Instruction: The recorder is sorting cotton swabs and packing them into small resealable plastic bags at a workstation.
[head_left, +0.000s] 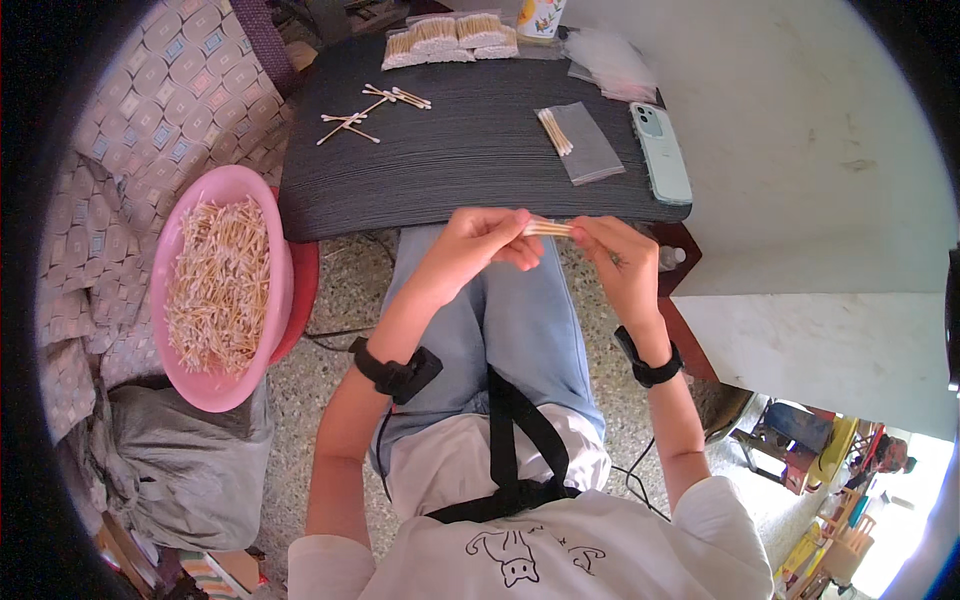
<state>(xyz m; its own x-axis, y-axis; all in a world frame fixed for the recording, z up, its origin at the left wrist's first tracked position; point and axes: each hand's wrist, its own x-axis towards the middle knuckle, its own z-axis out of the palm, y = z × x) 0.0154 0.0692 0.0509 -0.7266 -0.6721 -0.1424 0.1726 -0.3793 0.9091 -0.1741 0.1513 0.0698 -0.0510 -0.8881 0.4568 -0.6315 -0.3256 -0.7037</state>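
A small bunch of cotton swabs point(549, 229) is stretched level between my two hands, just off the table's near edge and over my lap. My left hand point(484, 240) pinches its left end between thumb and fingers. At the other end, the fingertips of my right hand point(617, 250) close on the bunch. Beyond them on the dark table point(450, 165) lies a clear plastic bag point(592, 150) with several swabs point(554, 132) on its left part. Farther left, loose cotton swabs point(350, 127) lie crossed over each other.
A pink basin point(283, 300) heaped with swabs stands at my left. Filled swab bags point(450, 38) are stacked at the table's far edge, beside a printed cup point(540, 18). Empty clear bags point(612, 65) and a pale phone point(661, 155) lie at the right, near the wall point(800, 150).
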